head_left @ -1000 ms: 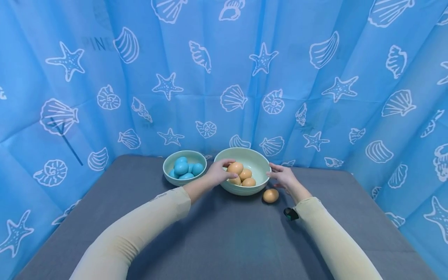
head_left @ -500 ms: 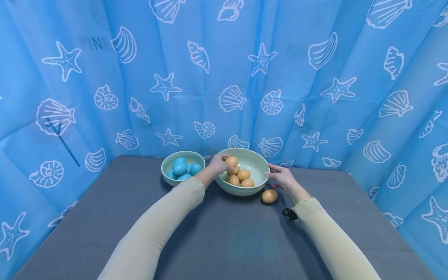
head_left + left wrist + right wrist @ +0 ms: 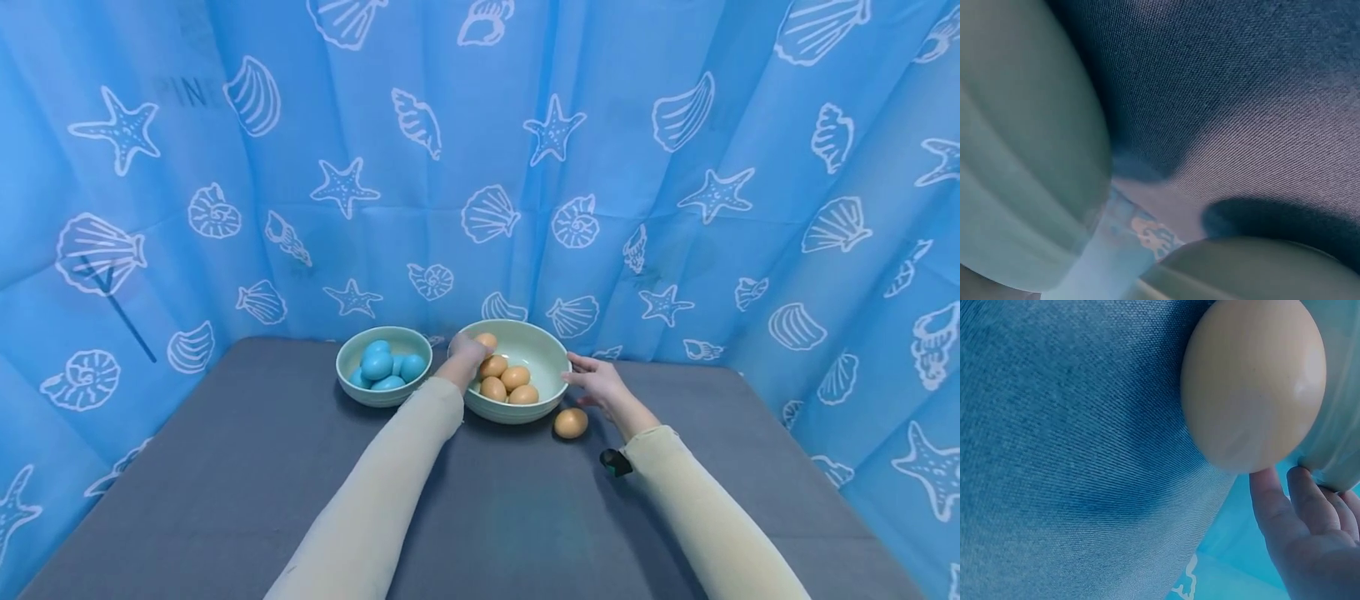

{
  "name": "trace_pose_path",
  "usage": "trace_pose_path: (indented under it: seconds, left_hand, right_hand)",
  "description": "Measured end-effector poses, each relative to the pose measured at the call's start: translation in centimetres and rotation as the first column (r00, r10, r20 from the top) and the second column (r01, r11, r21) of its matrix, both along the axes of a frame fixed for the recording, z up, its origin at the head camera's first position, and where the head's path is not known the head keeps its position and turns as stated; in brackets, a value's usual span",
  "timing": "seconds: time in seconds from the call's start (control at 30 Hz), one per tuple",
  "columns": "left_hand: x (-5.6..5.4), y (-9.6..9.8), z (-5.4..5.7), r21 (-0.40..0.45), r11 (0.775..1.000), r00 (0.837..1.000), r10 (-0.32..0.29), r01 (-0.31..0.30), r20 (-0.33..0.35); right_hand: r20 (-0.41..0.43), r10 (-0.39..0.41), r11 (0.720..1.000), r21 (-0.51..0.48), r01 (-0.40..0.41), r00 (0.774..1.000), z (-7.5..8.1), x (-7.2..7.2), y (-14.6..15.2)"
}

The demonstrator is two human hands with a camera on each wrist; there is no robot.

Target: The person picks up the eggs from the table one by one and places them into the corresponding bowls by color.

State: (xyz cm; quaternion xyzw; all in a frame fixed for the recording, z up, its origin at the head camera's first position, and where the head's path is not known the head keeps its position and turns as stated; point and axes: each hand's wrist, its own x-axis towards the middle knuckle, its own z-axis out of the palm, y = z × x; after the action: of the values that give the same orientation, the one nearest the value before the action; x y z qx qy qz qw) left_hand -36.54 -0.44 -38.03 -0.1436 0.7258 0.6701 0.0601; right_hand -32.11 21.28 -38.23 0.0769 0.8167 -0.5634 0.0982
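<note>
At the left rim of the large pale green bowl (image 3: 546, 363), my left hand (image 3: 467, 350) holds a brown egg (image 3: 487, 340) at its fingertips. Several more brown eggs (image 3: 515, 377) lie together in that bowl. My right hand (image 3: 602, 386) rests against the bowl's right side with fairly straight fingers. In the right wrist view, the fingers (image 3: 1313, 506) reach the bowl's outer wall. Just in front of the right hand, a loose brown egg (image 3: 1252, 384) sits on the table beside the bowl. The left wrist view shows bowl walls and cloth; the left hand's grip is hidden there.
A smaller green bowl (image 3: 382, 398) with several blue eggs (image 3: 377, 365) stands to the left, close to the large bowl. Grey cloth covers the table (image 3: 225, 467). A blue curtain (image 3: 480, 167) with shell and starfish prints hangs around the back and sides.
My left hand has shifted toward the far left rim of the large bowl, taking the egg away from the others. My right hand stays at the right rim. The view has turned slightly.
</note>
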Motion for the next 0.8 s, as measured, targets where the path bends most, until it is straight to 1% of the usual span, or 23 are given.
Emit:
trace_pose_path:
  seconds: [0.1, 0.17, 0.2, 0.27, 0.37, 0.43, 0.53, 0.6, 0.8]
  left_hand:
    - [0.8, 0.0, 0.0, 0.069, 0.997, 0.998, -0.025, 0.021, 0.057]
    - [1.0, 0.0, -0.2, 0.088, 0.996, 0.996, -0.032, 0.024, 0.085]
    - [0.9, 0.1, -0.2, 0.072, 0.997, 0.998, -0.016, 0.012, 0.054]
    - [0.3, 0.3, -0.4, 0.004, 1.0, 1.0, 0.023, -0.023, -0.007]
    - [-0.5, 0.7, -0.6, -0.113, 0.991, 0.996, 0.062, -0.07, -0.068]
    - [-1.0, 0.9, -0.7, -0.162, 0.983, 0.995, 0.076, -0.086, -0.069]
    - [-1.3, 1.0, -0.9, -0.194, 0.976, 0.995, 0.083, -0.094, -0.064]
    - [-1.5, 1.0, -0.9, -0.215, 0.973, 0.995, 0.078, -0.088, -0.057]
    - [-1.4, 1.0, -1.0, -0.28, 0.958, 0.998, 0.053, -0.061, -0.037]
  right_hand:
    - [0.0, 0.0, 1.0, -0.003, 0.0, 1.0, 0.2, 0.0, -0.1]
    - [-0.002, 0.0, 1.0, -0.006, 0.0, 1.0, 0.3, 0.0, -0.1]
    - [-0.003, 0.003, 1.0, -0.004, -0.003, 1.0, 0.4, 0.0, -0.1]
    - [-0.003, 0.005, 1.0, -0.004, -0.005, 1.0, 0.4, 0.0, -0.2]
    - [-0.005, 0.004, 1.0, -0.004, -0.004, 1.0, 0.5, 0.0, -0.2]
    - [-0.004, 0.0, 1.0, -0.005, 0.0, 1.0, 0.5, 0.0, -0.2]
    - [-0.008, -0.002, 1.0, -0.005, 0.002, 1.0, 0.5, 0.0, -0.2]
    - [-0.01, -0.003, 1.0, -0.006, 0.003, 1.0, 0.5, 0.0, -0.2]
    - [-0.008, -0.005, 1.0, -0.004, 0.005, 1.0, 0.6, 0.2, -0.3]
